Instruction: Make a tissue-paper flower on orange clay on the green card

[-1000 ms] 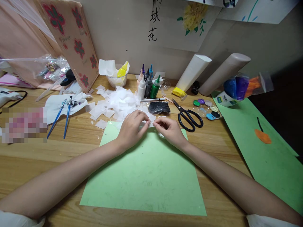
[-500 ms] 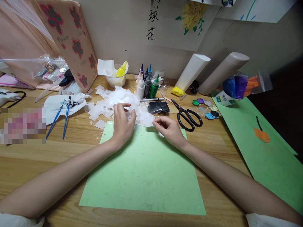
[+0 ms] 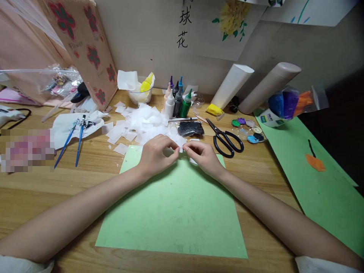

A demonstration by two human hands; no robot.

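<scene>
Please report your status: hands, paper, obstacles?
Right hand pinching small white paper. Left hand at its edge, grip unclear. Green sheet beneath. Scissors nearby, apart from hands.

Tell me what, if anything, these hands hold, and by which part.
A small, thin white paper piece, apparently pinched by its edges between the left hand and right hand.

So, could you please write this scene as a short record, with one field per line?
Left hand: thumb and forefinger curled together; grip unclear
Right hand: grip apparently closed on a thin white paper piece, mostly hidden
Beneath hands: green rectangular paper sheet
Beyond hands: heap of thin white paper squares
Right side: metal scissors with black handles
Left side: two blue-handled paintbrushes, far ends on a crumpled white sheet
Surface: brown wooden table
</scene>
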